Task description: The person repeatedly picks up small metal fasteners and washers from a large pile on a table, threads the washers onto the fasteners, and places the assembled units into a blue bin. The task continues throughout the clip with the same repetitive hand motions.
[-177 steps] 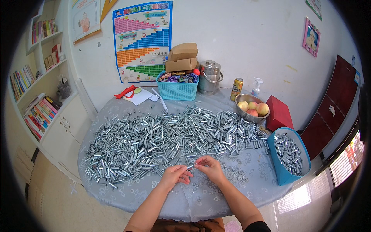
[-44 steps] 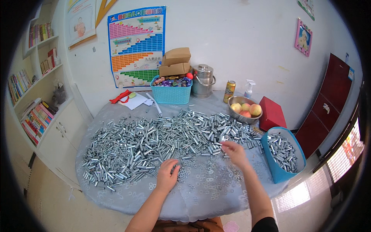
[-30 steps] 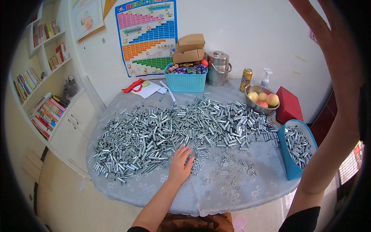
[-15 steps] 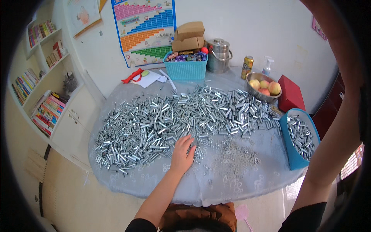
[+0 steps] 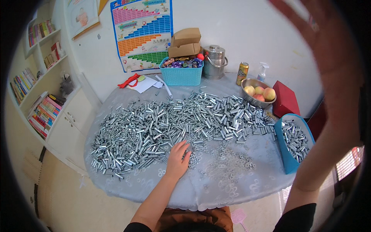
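My left hand [image 5: 178,160] rests palm down at the near edge of a wide heap of short silver metal tubes [image 5: 154,127]. Its thumb is apart from the fingers, and nothing shows in its grasp. Beside its thumb lie small nuts and ring-shaped washers [image 5: 228,162], spread thinly over the tablecloth. My right hand [image 5: 334,46] is raised at the upper right, close to the camera and blurred. Its fingers look spread, with nothing seen in them. Below that arm stands a blue fabric bin [image 5: 285,149] full of the same tubes.
The oval table has a grey cloth [image 5: 185,189]. Along its back stand a turquoise basket [image 5: 181,76] of wrapped sweets, a metal pot [image 5: 215,63], a yellow can [image 5: 242,73], a spray bottle [image 5: 262,71], a steel fruit bowl [image 5: 255,101] and a red box [image 5: 285,99]. Bookshelves [image 5: 46,77] stand at left.
My right hand's spread fingers have come into view at the upper right, where mostly forearm showed before. The whole view has shifted slightly. My left hand stays by the heap's near edge.
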The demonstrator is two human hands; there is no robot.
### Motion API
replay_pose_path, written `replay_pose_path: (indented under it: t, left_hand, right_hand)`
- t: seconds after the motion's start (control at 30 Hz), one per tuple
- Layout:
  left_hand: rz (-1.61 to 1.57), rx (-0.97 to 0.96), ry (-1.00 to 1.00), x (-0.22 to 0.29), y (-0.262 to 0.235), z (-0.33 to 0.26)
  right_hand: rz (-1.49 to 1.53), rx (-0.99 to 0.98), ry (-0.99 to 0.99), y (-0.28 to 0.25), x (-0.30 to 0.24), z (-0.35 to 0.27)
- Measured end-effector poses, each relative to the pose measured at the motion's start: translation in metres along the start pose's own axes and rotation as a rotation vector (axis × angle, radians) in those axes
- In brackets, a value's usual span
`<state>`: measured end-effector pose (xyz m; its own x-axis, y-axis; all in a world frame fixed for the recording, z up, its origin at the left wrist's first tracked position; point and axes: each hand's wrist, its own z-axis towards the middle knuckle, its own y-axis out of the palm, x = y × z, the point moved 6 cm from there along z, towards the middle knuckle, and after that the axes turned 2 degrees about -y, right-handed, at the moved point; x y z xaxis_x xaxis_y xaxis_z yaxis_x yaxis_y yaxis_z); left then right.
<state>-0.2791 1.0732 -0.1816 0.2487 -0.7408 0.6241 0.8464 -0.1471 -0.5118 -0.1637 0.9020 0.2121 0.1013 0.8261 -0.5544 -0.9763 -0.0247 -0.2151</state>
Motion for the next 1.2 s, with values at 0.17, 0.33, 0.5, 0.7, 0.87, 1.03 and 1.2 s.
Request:
replay_pose_path:
  t: [0.17,0.33,0.5,0.7,0.87,1.03,1.2]
  left_hand:
    - [0.006,-0.004,0.047,0.006,0.004,0.003]
    - [-0.004,-0.010,0.048,0.005,0.003,0.004]
    - [0.027,0.038,0.009,-0.003,-0.001,0.004]
    - [0.069,0.054,0.008,-0.006,-0.002,0.003]
    - [0.102,0.040,0.024,-0.013,0.001,0.006]
    - [0.152,-0.019,0.039,-0.001,0.003,0.011]
    - [0.232,-0.153,0.086,0.004,0.018,0.024]
  right_hand:
    - [-0.184,0.222,0.387,-0.015,0.096,-0.067]
    - [-0.502,0.127,0.770,-0.028,0.233,-0.189]
    - [-0.997,0.036,0.676,-0.024,0.300,-0.261]
    - [-1.173,0.069,0.690,-0.020,0.316,-0.276]
    - [-1.225,0.126,0.664,-0.018,0.313,-0.283]
    - [-1.123,0.146,0.625,-0.017,0.308,-0.277]
    - [-0.832,0.271,0.695,-0.016,0.309,-0.279]
